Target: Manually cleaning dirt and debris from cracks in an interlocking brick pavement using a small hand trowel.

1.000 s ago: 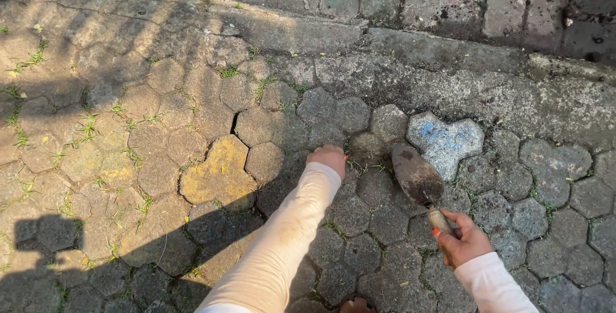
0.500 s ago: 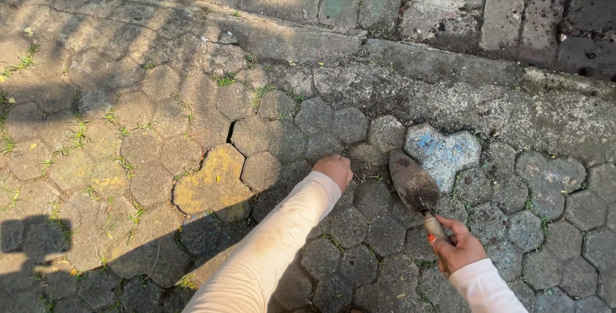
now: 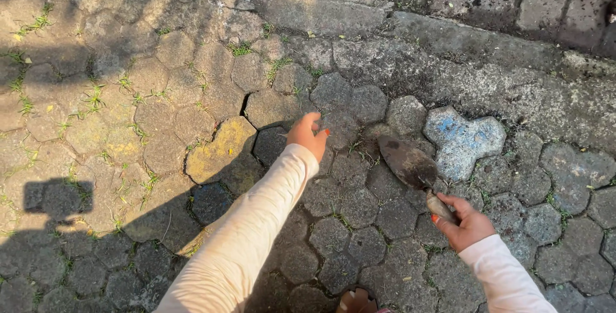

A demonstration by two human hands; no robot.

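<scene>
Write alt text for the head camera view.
A person's right hand holds a dirty garden trowel by its handle, blade pointing at the hexagonal paving stones, while the left hand reaches down toward a joint between them. Grass sprouts in cracks at left.

Grey honeycomb paving, with splashes of yellow, blue and green

The paving runs in grey hexagons; one yellow-painted stone glows at nine o'clock of the left hand, a blue-and-white patched stone at twelve o'clock of the right hand. Rust-brown trowel, cream sleeves, red nails on the fingers, green grass tufts in the joints.
</scene>
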